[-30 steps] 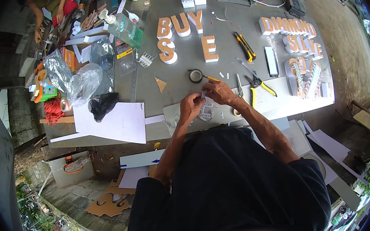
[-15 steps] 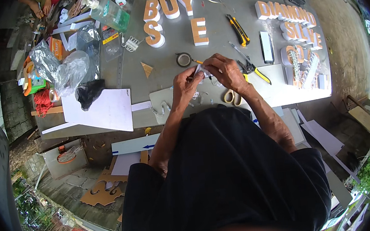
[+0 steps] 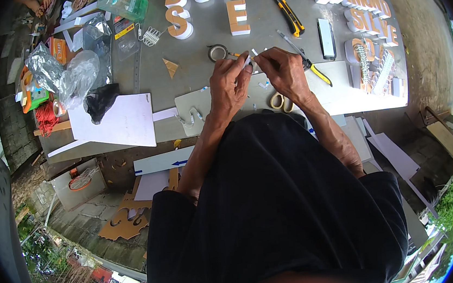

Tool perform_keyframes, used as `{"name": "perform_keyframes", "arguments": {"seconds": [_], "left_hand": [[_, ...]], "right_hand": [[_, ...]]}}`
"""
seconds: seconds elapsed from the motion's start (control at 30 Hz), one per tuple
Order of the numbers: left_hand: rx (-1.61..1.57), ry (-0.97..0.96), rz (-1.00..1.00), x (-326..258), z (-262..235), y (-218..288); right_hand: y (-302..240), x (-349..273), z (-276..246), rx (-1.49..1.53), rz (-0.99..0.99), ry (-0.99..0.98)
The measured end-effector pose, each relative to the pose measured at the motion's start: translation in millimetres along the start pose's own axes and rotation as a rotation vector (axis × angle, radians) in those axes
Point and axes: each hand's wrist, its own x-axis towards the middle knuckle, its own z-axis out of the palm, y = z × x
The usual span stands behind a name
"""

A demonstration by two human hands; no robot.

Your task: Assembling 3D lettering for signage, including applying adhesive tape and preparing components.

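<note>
Above the near part of the table, my left hand (image 3: pixel 230 84) pinches a small white piece (image 3: pixel 247 60) between thumb and fingertips. My right hand (image 3: pixel 283 71) meets it from the other side, its fingertips pressed together; whatever they grip is too small to make out. Just beyond my left hand lies a roll of dark tape (image 3: pixel 218 53). Scissors with cream handles (image 3: pixel 281 102) rest below my right hand, partly covered by my dark shirt. Beside its wrist is a tool with a yellow and black handle (image 3: pixel 319 74). Tiny white bits (image 3: pixel 263 85) are scattered beneath both hands.
Block letters with brown faces (image 3: pixel 237 17) stand at the far middle, more (image 3: pixel 355 3) at the right. A yellow-black utility knife (image 3: pixel 290 16) and a phone (image 3: pixel 327 39) lie between. Plastic bags (image 3: pixel 81 73), a green-liquid bottle (image 3: pixel 123 4) and a white sheet (image 3: pixel 115 122) occupy the left.
My hands have turned and their fingertips have come slightly apart, so the white piece shows more. The whole table has shifted upward in the picture.
</note>
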Motion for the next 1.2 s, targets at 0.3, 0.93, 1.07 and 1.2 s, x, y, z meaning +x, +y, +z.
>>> {"name": "perform_keyframes", "arguments": {"seconds": [0.3, 0.93, 1.07, 1.2], "left_hand": [[-0.112, -0.049, -0.031, -2, -4, -5], [-0.079, -0.058, 0.039, -4, -8, 3], [0.012, 0.02, 0.24, -3, -6, 1], [0.003, 0.025, 0.29, 0, -10, 5]], "right_hand": [[-3, -12, 1, 0.295, 0.3, -0.011], [-14, -19, 5, 0.195, 0.364, -0.026], [-3, -17, 3, 0.943, 0.751, -0.126], [11, -22, -2, 1.299, 0.869, -0.239]]}}
